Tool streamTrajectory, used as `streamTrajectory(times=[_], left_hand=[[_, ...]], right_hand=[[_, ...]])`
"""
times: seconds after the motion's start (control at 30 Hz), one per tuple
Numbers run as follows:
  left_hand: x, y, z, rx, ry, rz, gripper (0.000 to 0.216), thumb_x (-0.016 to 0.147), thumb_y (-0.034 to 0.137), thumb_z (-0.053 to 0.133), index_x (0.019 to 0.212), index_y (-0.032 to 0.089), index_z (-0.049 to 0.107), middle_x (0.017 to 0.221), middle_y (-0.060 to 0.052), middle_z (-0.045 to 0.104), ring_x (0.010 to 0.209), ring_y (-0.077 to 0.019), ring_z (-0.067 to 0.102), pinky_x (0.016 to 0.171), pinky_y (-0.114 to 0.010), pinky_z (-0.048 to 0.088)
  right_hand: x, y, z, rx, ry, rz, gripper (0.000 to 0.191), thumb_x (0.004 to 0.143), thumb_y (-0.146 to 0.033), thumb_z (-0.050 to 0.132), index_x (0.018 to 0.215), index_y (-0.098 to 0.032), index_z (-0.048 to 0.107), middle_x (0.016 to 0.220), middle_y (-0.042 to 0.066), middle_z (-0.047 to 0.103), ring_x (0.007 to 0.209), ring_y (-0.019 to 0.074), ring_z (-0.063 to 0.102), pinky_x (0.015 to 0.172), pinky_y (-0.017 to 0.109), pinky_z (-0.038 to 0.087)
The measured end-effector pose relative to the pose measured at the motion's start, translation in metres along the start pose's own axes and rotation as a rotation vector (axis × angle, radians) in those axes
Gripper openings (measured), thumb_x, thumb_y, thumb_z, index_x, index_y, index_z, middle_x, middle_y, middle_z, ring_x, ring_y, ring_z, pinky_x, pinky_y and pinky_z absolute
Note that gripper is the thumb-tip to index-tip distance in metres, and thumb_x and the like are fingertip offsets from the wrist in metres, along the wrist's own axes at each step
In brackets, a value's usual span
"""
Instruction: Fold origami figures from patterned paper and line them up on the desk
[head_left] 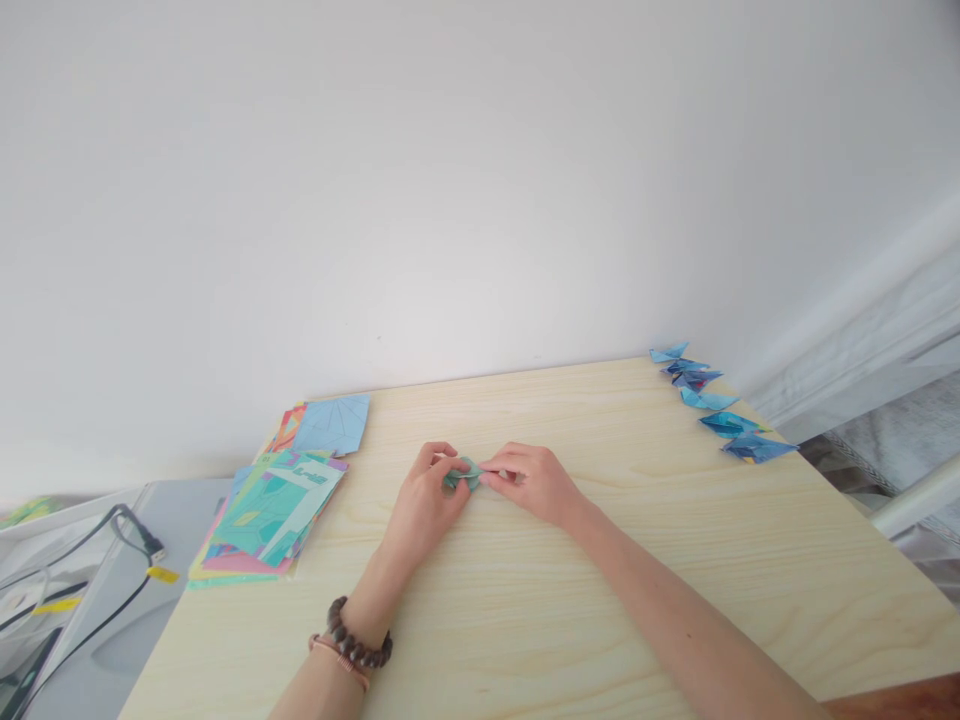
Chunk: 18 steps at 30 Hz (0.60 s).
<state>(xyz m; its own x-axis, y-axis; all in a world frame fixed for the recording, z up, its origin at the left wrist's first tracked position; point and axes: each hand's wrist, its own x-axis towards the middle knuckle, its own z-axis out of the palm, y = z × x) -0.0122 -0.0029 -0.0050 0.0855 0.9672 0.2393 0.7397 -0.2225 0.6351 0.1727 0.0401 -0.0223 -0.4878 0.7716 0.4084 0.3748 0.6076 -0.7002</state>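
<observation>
Near the middle of the table a small folded piece of green paper [470, 472] is pinched between my two hands. My left hand [433, 490] grips its left side with thumb and fingers, and a beaded bracelet circles that wrist. On the other side, my right hand [534, 480] pinches the paper's right end between thumb and forefinger. The fingers cover much of the paper, so its exact folded shape is hard to make out.
At the left lies a stack of coloured paper sheets [274, 510], with a blue sheet [334, 424] behind it. Several folded blue paper figures [709, 399] line the right edge of the wooden table [480, 620]. Black cables [124, 590] lie left of the table; a white wall [480, 200] stands behind.
</observation>
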Motion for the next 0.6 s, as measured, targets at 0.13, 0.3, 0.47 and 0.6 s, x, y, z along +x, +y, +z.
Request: streamTrajectory(times=[0.13,0.3,0.47,0.6], left_hand=[[0.001,-0.002,0.003,0.005,0.009,-0.040,0.014,0.078,0.018,0.051,0.082,0.020,0.064,0.095,-0.004,0.057,0.084,-0.0159,0.058,0.071,-0.027,0.047],[0.003,-0.002,0.003,0.022,0.014,-0.051,0.012,0.077,0.018,0.051,0.081,0.020,0.063,0.093,-0.004,0.058,0.086,-0.0169,0.057,0.076,-0.029,0.046],[0.002,-0.005,-0.007,-0.048,-0.035,-0.012,0.017,0.080,0.021,0.051,0.095,0.021,0.059,0.093,-0.003,0.060,0.084,-0.0156,0.056,0.071,-0.026,0.046],[0.001,-0.008,-0.012,-0.090,-0.078,0.000,0.014,0.082,0.024,0.051,0.092,0.021,0.061,0.096,-0.004,0.060,0.086,-0.0155,0.057,0.068,-0.025,0.046]], right_hand=[[0.000,-0.001,0.000,-0.001,-0.003,-0.019,0.015,0.080,-0.027,0.060,0.091,-0.023,0.070,0.080,0.000,0.065,0.057,0.0079,0.053,0.059,0.021,0.043],[0.000,-0.001,0.000,-0.002,-0.012,-0.014,0.016,0.080,-0.025,0.060,0.092,-0.023,0.070,0.081,0.000,0.065,0.057,0.0076,0.053,0.059,0.021,0.044],[0.000,0.001,-0.002,-0.012,-0.007,0.012,0.015,0.080,-0.027,0.061,0.091,-0.023,0.070,0.078,0.000,0.064,0.059,0.0086,0.054,0.061,0.022,0.044],[0.000,0.002,-0.002,-0.019,0.004,0.013,0.014,0.080,-0.028,0.061,0.089,-0.022,0.070,0.077,0.000,0.064,0.058,0.0087,0.054,0.060,0.022,0.044]])
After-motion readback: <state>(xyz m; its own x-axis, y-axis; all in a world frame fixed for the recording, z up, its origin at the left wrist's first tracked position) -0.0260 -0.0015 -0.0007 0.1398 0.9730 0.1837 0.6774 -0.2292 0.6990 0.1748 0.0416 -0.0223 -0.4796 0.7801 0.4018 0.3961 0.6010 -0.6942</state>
